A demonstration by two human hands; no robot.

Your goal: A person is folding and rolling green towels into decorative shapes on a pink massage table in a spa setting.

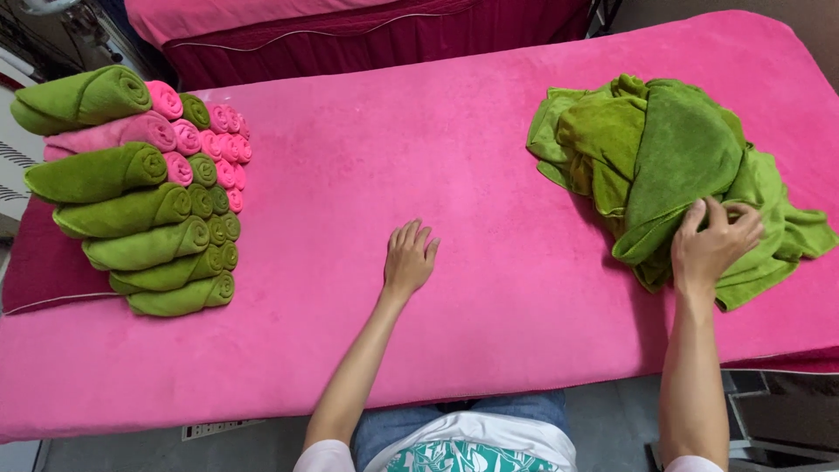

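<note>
Head view: the right hand (712, 245) rests on the loose heap of crumpled green terry towels (673, 166), its grip pinching a fold at the heap's near edge. The heap lies on the bright pink cloth-covered surface (454, 157). Well to the left of the heap, the left hand (409, 260) lies flat on the cover, fingers spread, holding nothing. Farther left of the heap sits a stack of rolled green and pink towels (149, 192).

No packages, labels, signs or screens anywhere in view.
</note>
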